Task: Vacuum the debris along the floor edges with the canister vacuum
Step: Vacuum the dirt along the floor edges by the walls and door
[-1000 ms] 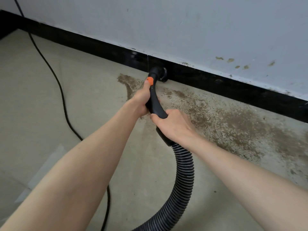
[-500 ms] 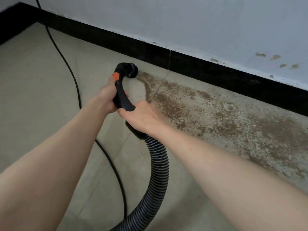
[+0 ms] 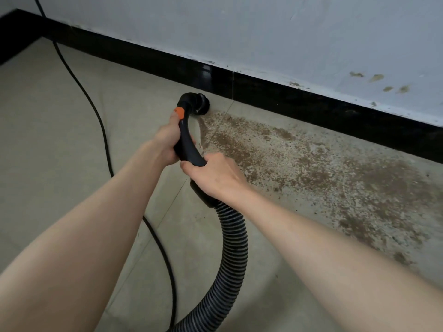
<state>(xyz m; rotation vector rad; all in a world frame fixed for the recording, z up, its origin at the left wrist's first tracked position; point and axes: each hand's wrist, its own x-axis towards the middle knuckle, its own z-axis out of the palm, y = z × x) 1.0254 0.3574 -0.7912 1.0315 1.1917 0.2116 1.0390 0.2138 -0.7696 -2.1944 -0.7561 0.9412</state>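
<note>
The left hand grips the handle ahead of the right hand, behind which the hose trails. The nozzle sits near the baseboard, left of the debris. The cord lies on the floor to the left.

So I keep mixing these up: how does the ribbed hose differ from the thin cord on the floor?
The hose is thick and ribbed; the cord is thin and smooth. The hose joins the handle that both hands grip; the cord lies loose on the floor, untouched. Both are black and curving.
</note>
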